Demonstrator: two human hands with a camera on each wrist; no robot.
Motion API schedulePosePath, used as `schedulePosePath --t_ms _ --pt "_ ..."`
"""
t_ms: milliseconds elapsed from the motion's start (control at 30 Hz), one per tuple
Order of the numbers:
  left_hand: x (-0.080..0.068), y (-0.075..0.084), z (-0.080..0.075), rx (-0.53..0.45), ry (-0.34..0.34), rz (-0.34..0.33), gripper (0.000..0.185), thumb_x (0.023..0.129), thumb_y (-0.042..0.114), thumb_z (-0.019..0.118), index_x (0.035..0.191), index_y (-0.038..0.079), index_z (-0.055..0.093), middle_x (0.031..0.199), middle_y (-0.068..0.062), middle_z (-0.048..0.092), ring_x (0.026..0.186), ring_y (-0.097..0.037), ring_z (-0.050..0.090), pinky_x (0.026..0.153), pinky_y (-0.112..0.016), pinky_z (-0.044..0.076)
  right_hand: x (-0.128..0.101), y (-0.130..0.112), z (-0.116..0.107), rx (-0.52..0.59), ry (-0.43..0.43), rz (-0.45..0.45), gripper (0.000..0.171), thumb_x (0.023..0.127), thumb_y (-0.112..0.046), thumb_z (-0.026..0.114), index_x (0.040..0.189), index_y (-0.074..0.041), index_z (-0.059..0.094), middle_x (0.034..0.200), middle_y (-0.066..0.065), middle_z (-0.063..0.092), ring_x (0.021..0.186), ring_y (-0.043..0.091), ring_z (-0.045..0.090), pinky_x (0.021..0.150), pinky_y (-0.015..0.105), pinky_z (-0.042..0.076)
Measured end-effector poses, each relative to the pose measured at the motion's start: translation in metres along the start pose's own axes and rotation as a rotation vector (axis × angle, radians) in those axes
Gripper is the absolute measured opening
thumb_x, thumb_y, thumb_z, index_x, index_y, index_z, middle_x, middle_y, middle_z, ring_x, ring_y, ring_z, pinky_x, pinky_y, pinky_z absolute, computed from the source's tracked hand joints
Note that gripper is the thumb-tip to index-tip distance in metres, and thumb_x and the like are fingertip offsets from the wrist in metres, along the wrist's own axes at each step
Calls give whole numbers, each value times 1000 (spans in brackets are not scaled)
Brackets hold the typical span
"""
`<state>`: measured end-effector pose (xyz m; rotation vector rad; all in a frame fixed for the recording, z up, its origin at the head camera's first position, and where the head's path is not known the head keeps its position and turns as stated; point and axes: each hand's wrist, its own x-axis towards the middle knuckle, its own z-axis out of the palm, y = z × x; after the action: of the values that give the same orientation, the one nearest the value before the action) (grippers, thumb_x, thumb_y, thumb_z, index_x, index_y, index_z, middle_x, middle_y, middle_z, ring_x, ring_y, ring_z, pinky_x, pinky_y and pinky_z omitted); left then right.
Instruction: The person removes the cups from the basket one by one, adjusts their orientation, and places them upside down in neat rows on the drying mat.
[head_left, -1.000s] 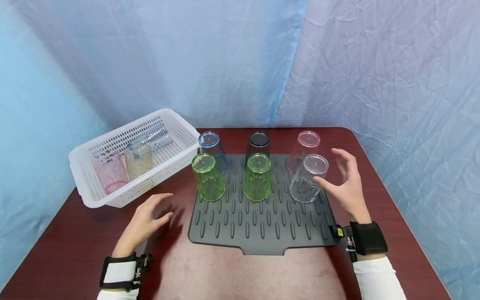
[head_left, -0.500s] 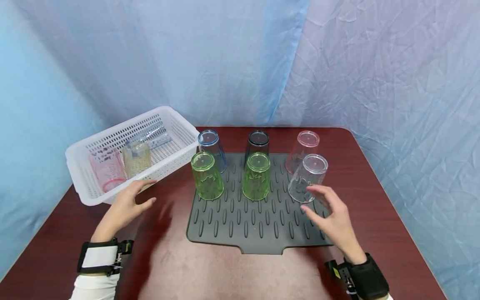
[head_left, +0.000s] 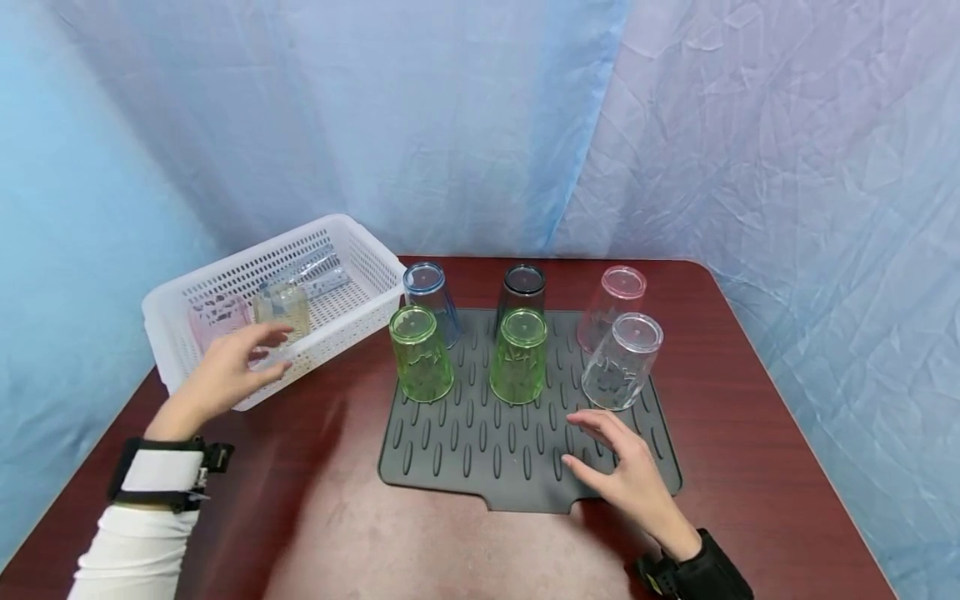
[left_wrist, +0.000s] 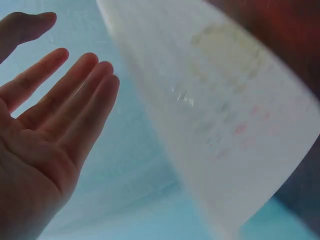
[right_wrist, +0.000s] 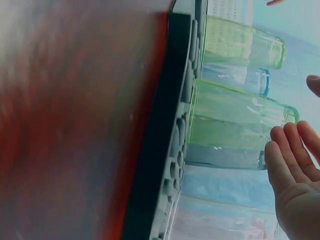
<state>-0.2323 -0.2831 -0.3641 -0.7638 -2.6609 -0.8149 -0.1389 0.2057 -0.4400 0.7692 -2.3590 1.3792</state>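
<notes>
My left hand (head_left: 228,371) hovers over the near wall of a white perforated basket (head_left: 360,321), its fingers spread and holding nothing. Inside the basket lie a pink glass (head_left: 213,317), a yellowish glass (head_left: 288,304) and a clear bluish glass (head_left: 315,271); the hand partly hides the first two. In the left wrist view the fingers (left_wrist: 85,95) are apart from the basket wall (left_wrist: 200,100). My right hand (head_left: 626,479), relaxed and bare of any object, is above the front right of a grey drying mat (head_left: 480,458), nearest to an upside-down clear glass (head_left: 621,362).
Other glasses stand upside down on the mat: two green ones (head_left: 422,354) (head_left: 519,358) in front, with a blue (head_left: 435,300), a dark (head_left: 523,292) and a pink glass (head_left: 611,304) behind. Blue cloth (head_left: 480,125) hangs behind the dark red table (head_left: 750,467).
My left hand has moved left and forward, from beside the basket to over its near wall. My right hand has drawn back and left, away from the clear glass. The glasses stay put.
</notes>
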Motion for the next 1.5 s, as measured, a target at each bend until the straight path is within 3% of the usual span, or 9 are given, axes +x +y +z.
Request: schedulePosePath --t_ms 167,333,533,667,800,1000,1133,1267,1500 --pt "23 -20 -21 93 -85 16 41 77 -4 74 116 -8 59 107 -28 64 94 -46 63 75 -56 52 0 -24 -1 14 3 7 53 71 16 76 119 8 56 114 21 57 110 25 57 95 30 45" --pt "40 -43 -33 209 -200 21 40 76 -3 74 113 -9 59 104 -29 63 94 -44 62 77 -57 49 -5 -23 0 23 12 25 50 70 17 76 116 10 57 112 22 58 108 23 59 93 30 46" --pt "54 -56 -30 350 -365 -1 45 70 -7 70 114 -11 59 115 -30 55 105 -45 54 82 -55 46 -15 -1 6 64 37 -1 53 71 14 77 119 7 58 114 19 59 110 23 59 95 27 45" --pt "63 -61 -25 417 -438 41 52 66 -13 70 117 -11 59 125 -32 52 116 -49 47 88 -57 43 -20 0 7 82 26 41 50 76 7 78 122 -1 59 117 14 59 112 21 58 96 29 45" --pt "72 -65 -20 478 -517 97 61 61 -20 67 120 -5 61 129 -30 51 120 -50 43 83 -52 47 -21 -6 8 87 19 62 50 78 4 77 123 -3 58 119 14 58 113 18 57 96 30 45" --pt "69 -75 -10 602 -665 174 69 59 -28 60 117 8 66 131 -25 52 124 -52 39 97 -63 35 -22 -4 11 72 46 -6 54 71 15 77 120 6 57 114 19 58 110 20 58 96 26 44" --pt "62 -80 -4 703 -730 209 61 64 -19 73 115 12 67 129 -22 55 124 -50 42 98 -62 35 -23 -4 11 66 44 -4 56 71 15 77 121 3 57 114 19 58 110 20 58 95 26 44" --pt "59 -82 -1 774 -756 219 59 64 -2 85 118 12 66 129 -19 55 124 -48 43 99 -61 34 -23 -5 12 75 41 11 56 72 11 78 123 0 57 117 14 58 110 22 58 96 27 44" --pt "59 -84 5 884 -770 274 63 61 5 89 118 13 65 129 -14 56 126 -44 42 102 -59 32 -20 -14 12 68 56 29 55 71 14 77 120 1 58 115 14 59 109 19 59 94 29 46"
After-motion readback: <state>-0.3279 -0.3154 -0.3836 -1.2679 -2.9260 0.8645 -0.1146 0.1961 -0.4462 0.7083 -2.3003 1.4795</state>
